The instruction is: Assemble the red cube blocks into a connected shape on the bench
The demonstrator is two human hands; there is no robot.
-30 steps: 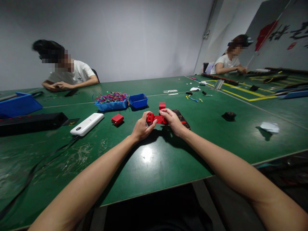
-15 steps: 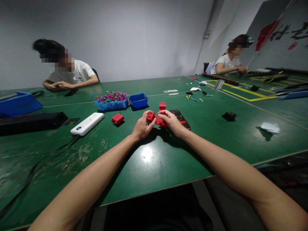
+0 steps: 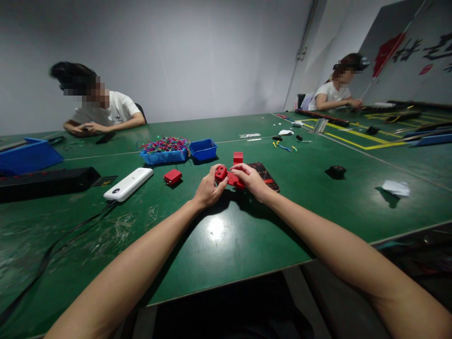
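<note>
My left hand (image 3: 207,189) is closed on a red block with dark holes (image 3: 221,173), gripping it between thumb and fingers. Close beside it, my right hand (image 3: 252,181) has its fingers closed on a second red piece (image 3: 234,180), partly covered by the fingertips. The two red pieces sit side by side; I cannot tell whether they are joined. Just beyond my fingers stands another red block (image 3: 238,157). A dark flat object with a red stripe (image 3: 265,173) lies under and behind my right hand. To the left, a red block with metal prongs (image 3: 173,177) rests on the table.
A white power bank (image 3: 129,184) with a black cable lies left. Beyond are a blue tray of coloured wires (image 3: 164,157) and a blue bin (image 3: 204,149). A black piece (image 3: 336,172) and white paper (image 3: 396,188) lie right. Two people sit across the green table (image 3: 219,259).
The view has tilted very slightly. Both hands keep their hold on the red pieces in nearly the same place.
</note>
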